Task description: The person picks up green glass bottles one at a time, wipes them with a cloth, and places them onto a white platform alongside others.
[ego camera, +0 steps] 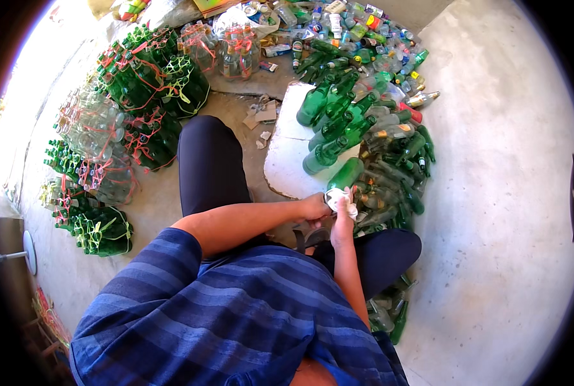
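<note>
Between my hands a green glass bottle (346, 174) is tilted, its base pointing up and away from me. A crumpled white cloth (340, 201) is wrapped around its lower-facing part, and my right hand (343, 226) grips the cloth against the glass. My left hand (316, 209) is closed at the neck end, with the neck itself hidden by fingers and cloth. Just beyond, several green glass bottles (323, 157) stand on a white board (287, 161) on the floor.
Loose glass bottles (388, 178) lie heaped by my right knee. Plastic bottles and cans (359, 29) pile up behind. Tied bundles of green bottles (132, 77) and clear bottles (91, 123) stand at left. Cardboard scraps (263, 115) lie ahead; a pale wall (489, 169) rises right.
</note>
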The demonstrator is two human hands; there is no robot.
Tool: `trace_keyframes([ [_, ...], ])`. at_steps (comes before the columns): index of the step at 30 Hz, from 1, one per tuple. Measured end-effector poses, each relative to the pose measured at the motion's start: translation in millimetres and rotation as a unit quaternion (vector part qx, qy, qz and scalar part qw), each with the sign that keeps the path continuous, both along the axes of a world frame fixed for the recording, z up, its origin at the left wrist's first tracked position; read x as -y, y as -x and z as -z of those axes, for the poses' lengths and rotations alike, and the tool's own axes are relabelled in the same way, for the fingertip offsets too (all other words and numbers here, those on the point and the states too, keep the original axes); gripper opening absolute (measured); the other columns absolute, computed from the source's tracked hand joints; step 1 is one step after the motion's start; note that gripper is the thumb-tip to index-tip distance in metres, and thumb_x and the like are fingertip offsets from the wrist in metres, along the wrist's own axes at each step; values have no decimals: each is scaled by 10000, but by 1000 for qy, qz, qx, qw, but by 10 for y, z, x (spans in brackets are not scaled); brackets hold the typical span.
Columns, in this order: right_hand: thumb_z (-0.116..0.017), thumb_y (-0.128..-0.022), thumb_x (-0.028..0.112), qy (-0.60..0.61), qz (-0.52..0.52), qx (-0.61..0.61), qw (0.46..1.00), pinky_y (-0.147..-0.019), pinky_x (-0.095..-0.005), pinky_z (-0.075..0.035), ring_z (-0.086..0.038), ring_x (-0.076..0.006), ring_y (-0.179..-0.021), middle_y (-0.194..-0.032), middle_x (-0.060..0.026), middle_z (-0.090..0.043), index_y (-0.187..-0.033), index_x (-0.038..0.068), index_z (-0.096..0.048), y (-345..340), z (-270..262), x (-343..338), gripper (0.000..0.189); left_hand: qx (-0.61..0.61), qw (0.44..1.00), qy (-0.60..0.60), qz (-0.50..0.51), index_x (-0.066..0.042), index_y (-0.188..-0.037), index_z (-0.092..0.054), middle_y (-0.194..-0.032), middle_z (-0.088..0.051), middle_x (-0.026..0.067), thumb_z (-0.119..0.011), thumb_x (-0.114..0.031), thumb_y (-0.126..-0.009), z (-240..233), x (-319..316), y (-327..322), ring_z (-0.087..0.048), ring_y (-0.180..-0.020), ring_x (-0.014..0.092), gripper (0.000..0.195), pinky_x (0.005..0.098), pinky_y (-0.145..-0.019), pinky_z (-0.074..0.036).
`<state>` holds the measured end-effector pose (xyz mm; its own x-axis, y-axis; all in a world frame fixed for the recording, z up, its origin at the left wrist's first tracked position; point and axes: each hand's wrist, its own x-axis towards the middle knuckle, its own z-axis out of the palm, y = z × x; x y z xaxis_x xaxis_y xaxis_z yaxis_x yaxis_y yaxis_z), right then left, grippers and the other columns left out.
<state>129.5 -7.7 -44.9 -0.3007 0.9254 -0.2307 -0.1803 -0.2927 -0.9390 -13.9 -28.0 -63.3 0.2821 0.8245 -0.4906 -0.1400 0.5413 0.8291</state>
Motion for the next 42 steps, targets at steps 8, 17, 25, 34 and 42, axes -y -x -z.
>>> trace_keyframes([
  [8, -662, -1001, 213, 55, 58, 54, 995, -889, -336, -507, -610, -151, -1017, -1190, -56, -634, -1447, 33, -412, 112, 302, -4, 542, -31, 999, 8, -9, -37, -1116, -575, -651, -595, 84, -579, -200, -919, -151, 109, -89, -562, -422, 174, 256, 341, -366, -466],
  [17, -739, -911, 284, -112, 96, 245, 958, -1047, -348, -442, -570, -270, -1233, -1407, -207, -545, -1537, -76, -290, 283, 404, -280, 850, -158, 985, -64, 12, 87, -1235, -470, -825, -673, 254, -609, -169, -882, -292, 122, 12, -666, -533, 324, 457, 439, -409, -506],
  [25, -754, -913, 367, -66, 96, 262, 958, -954, -341, -482, -605, -219, -1108, -1286, -176, -613, -1499, -75, -311, 263, 359, -553, 857, -216, 976, -3, 35, 145, -1135, -431, -761, -635, 231, -602, -122, -835, -222, 2, 59, -630, -502, 317, 437, 435, -415, -495],
  [34, -696, -930, 494, -21, 57, 353, 934, -742, -340, -485, -608, -170, -816, -900, -81, -672, -986, 9, -627, 46, 261, -1071, 492, -176, 980, 10, 97, 158, -1111, -442, -792, -637, 223, -610, -123, -811, -103, 19, 81, -645, -519, 302, 445, 407, -419, -517],
  [42, -713, -926, 437, 114, 102, 304, 940, -804, -319, -470, -619, -165, -843, -913, -35, -672, -996, 44, -653, 59, 698, -1492, 403, -391, 897, -204, 28, 109, -1102, -458, -873, -668, 344, -589, -144, -843, 371, 166, -43, -693, -692, 462, 385, 540, -631, -553],
])
